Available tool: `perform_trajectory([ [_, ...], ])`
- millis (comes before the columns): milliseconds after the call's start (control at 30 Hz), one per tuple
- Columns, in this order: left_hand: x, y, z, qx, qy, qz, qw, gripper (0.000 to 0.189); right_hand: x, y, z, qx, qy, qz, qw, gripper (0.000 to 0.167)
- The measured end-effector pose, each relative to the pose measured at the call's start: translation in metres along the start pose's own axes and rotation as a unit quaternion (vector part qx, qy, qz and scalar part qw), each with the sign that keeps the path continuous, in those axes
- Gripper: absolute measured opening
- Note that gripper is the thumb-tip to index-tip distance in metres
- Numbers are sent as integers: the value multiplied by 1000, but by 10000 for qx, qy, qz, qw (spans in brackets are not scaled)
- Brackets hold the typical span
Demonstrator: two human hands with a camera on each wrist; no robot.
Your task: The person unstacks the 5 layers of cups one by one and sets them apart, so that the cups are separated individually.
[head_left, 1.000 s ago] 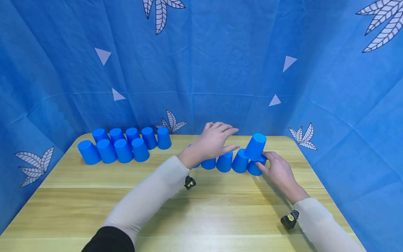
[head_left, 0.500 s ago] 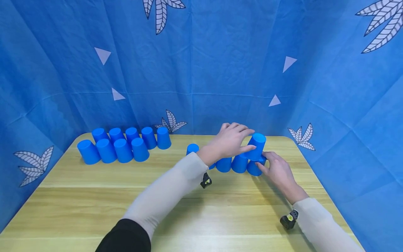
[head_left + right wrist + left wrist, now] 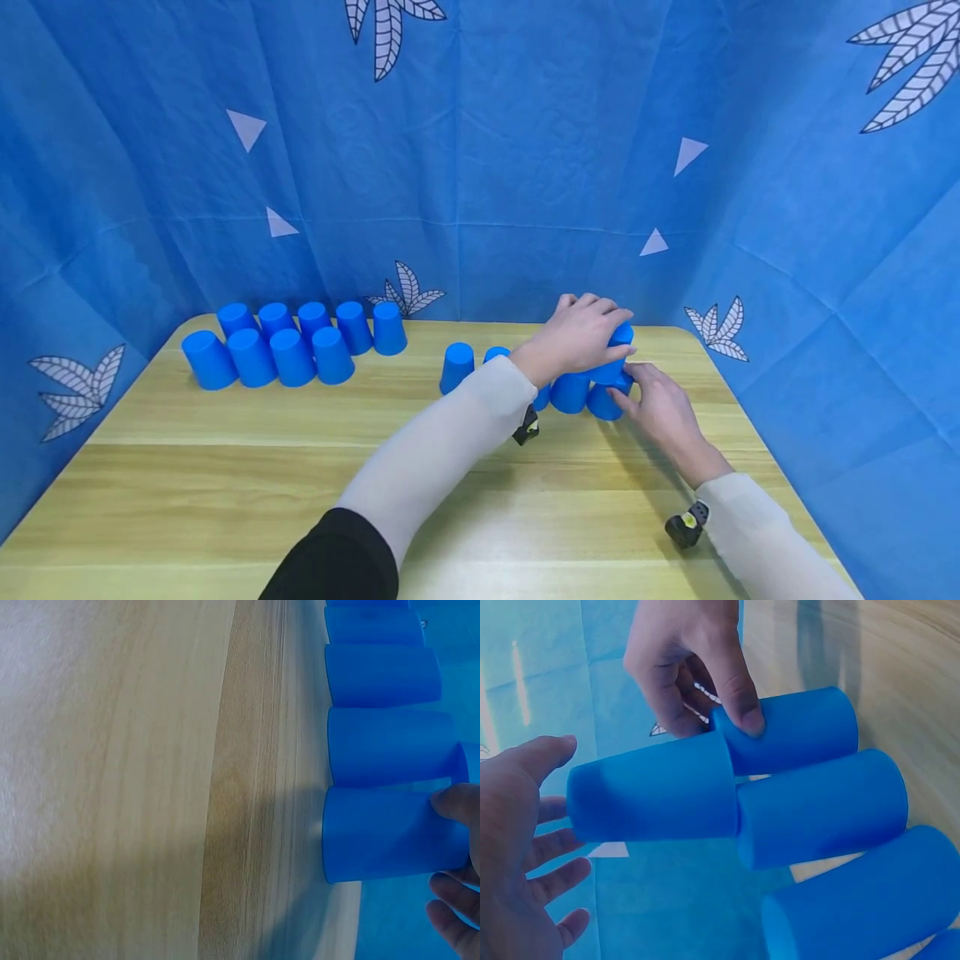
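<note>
Backdrop (image 3: pixel 525 167): blue cloth behind the table and along both sides, printed with pale leaves and triangles.
Table (image 3: pixel 187 467): wood-grained top with rounded far corners, bearing two separate groups of blue cups.
Left sleeve (image 3: pixel 442 450): pale toward the wrist, black further up the arm; it slants across the table from the lower edge of the head view.
Right sleeve (image 3: pixel 772 537): pale, entering from the lower right.
Cup cluster (image 3: pixel 292 358): nine cups, mouth down, at the far left of the table; five stand behind, four in front.
Cup row (image 3: pixel 569 393): five cups, mouth down and side by side, to the right of the cluster; the left arm hides part of it in the head view.
Left hand (image 3: pixel 581 333): at the narrow end of the top cup (image 3: pixel 652 787), fingers spread and thumb apart from them; whether any fingertip touches the cup cannot be told.
Right hand (image 3: pixel 663 404): pinching the end cup (image 3: pixel 394 834) near its raised base, thumb on the near side, other fingers curled beyond.
Top cup: mouth down on the second tier, its rim bridging the bases of the end cup and its neighbour.
End cup: rightmost of the row, standing on the table.
Wrist devices (image 3: pixel 527 427): small and black, one at each cuff.
</note>
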State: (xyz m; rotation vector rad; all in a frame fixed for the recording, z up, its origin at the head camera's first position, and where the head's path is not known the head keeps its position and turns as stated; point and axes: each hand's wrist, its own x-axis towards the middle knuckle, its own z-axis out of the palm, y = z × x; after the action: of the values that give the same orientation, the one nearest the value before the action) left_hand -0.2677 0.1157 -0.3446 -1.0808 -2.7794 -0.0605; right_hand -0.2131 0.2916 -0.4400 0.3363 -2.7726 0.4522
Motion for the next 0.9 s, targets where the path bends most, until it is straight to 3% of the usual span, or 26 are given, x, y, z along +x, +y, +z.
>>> perform_trajectory([
  [200,7,5,6,-57,-193,-134,9997,60,-1,1,0,58,-58,21,10000,50],
  [433,3,-2,7,-141,66,-177,9997,58,-2,4,1,103,-11,-52,9999,52],
  [900,-41,-40,-9,-172,889,104,9958,55,-2,2,2,97,99,1,9999,51],
])
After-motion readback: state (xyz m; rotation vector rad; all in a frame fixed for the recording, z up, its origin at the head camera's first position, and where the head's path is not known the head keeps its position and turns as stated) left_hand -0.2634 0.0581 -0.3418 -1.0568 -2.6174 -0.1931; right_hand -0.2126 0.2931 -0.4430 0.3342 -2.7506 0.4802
